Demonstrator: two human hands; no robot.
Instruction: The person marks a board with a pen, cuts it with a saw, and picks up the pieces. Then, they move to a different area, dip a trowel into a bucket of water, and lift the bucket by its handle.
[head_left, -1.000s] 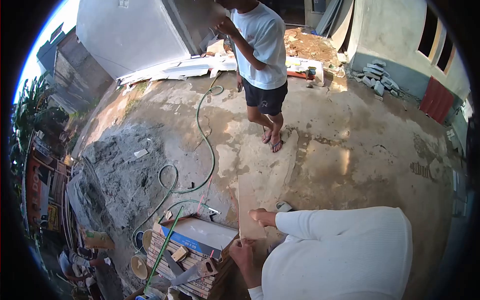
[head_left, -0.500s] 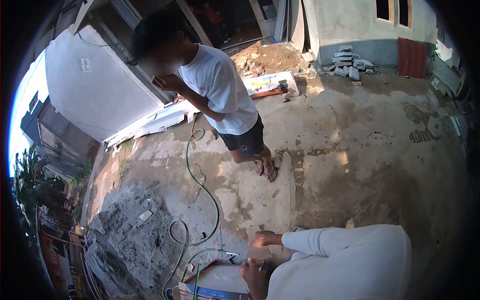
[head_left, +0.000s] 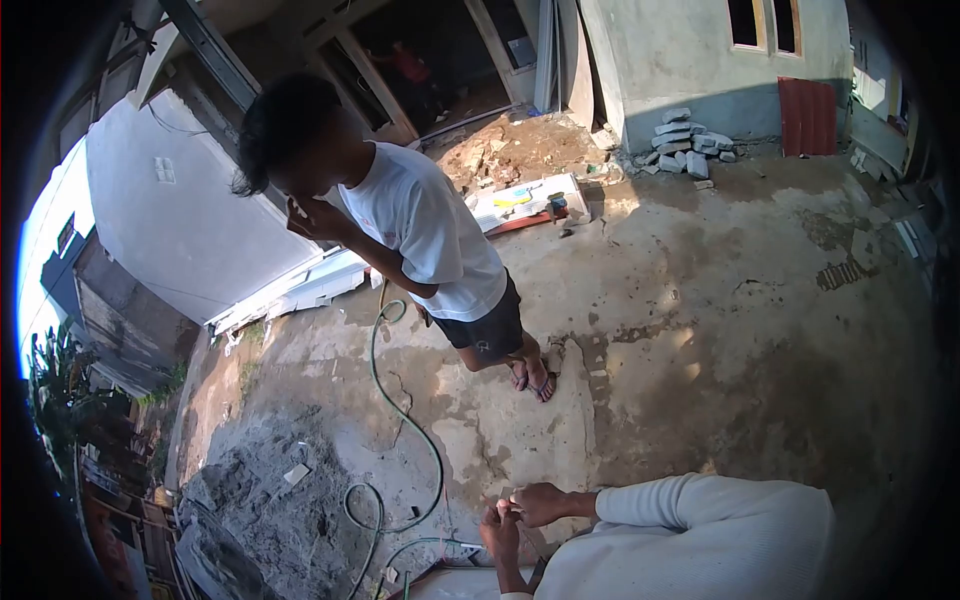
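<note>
My left hand (head_left: pixel 500 535) is raised at the bottom centre, its fingers closed and touching those of the other hand. From the right, my right hand (head_left: pixel 540 505) reaches in with fingers pinched together at the same spot. Whatever lies between the fingertips is too small to make out. Below the hands, the pale top of a box (head_left: pixel 455 583) shows at the bottom edge. A green hose (head_left: pixel 437 455) curls on the ground to the left of my hands.
Another person (head_left: pixel 425 225) in a white shirt stands ahead, one hand near the face. A grey sand heap (head_left: pixel 265 500) lies at lower left. Farther back are stacked blocks (head_left: pixel 685 140), a red corrugated sheet (head_left: pixel 807 117), a white board (head_left: pixel 530 203) and a person in the doorway (head_left: pixel 410 65).
My hands have come together, and the flat brownish piece between them no longer shows clearly. The view has shifted, with less of the box visible. The other person's head is lowered.
</note>
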